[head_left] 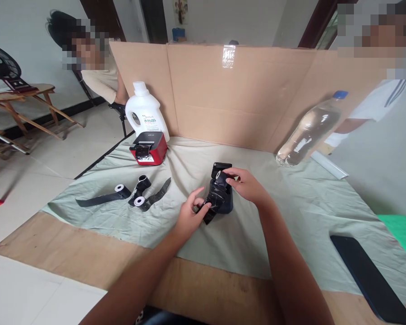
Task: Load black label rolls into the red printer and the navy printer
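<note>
Left hand (190,211) pinches film (216,197), right hand (246,184) 1 roll (222,179), over open dark box (228,206); white jug (152,110) capped, contents hidden.

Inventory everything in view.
held roll: 1, black, centre
lidded device: 1, dark, centre
loose rolls: 3, black, left
boxy device: 1, red-black, rear left
jug: 1, white, behind it
bottle: 1, clear, right
phone: 1, black, right
sheet: 1, green, right
cardboard: 1, brown, rear
cloth: 1, green, tabletop
table: 1, brown, centre
fan: 1, black, far left
people: 2, pale tops, beyond
left hand: 1, bare, on strip
right hand: 1, bare, on roll
</note>
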Motion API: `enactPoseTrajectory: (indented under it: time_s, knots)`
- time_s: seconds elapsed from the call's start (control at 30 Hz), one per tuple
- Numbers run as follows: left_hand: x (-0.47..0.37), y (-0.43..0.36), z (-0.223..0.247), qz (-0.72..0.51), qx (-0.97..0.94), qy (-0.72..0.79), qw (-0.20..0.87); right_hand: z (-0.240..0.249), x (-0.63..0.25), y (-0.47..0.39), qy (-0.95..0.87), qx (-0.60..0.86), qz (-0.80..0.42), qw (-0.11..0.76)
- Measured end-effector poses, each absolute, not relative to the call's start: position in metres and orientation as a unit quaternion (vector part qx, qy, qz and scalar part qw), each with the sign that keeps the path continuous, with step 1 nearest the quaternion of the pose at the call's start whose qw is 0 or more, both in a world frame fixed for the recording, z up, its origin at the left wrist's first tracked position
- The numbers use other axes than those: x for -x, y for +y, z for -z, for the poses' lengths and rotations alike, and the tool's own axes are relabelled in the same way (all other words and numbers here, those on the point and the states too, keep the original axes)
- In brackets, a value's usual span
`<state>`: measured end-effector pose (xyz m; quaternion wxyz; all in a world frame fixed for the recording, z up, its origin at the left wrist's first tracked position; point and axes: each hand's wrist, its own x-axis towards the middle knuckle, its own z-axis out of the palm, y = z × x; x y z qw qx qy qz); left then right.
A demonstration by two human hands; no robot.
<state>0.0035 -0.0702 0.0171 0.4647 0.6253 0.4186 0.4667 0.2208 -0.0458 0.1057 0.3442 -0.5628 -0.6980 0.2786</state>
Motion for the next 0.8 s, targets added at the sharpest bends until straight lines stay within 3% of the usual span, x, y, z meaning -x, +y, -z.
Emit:
enactPoseTrajectory:
  time_s: [0.13,0.4,0.8]
  knots:
    - [-0.006,-0.071,-0.009,-0.374,-0.683,0.376,0.502,-0.08,-0.227,-0.03,-0.721,0.614,-0.186,0.262]
    - [-0.008,-0.07,-0.006,-0.308,-0.679,0.373,0.553,-0.069,-0.216,-0.023,-0.742,0.619,-0.169,0.195]
    - [-0.01,-0.067,-0.005,-0.294,-0.672,0.388,0.558,-0.053,-0.208,-0.021,-0.712,0.668,-0.097,0.194]
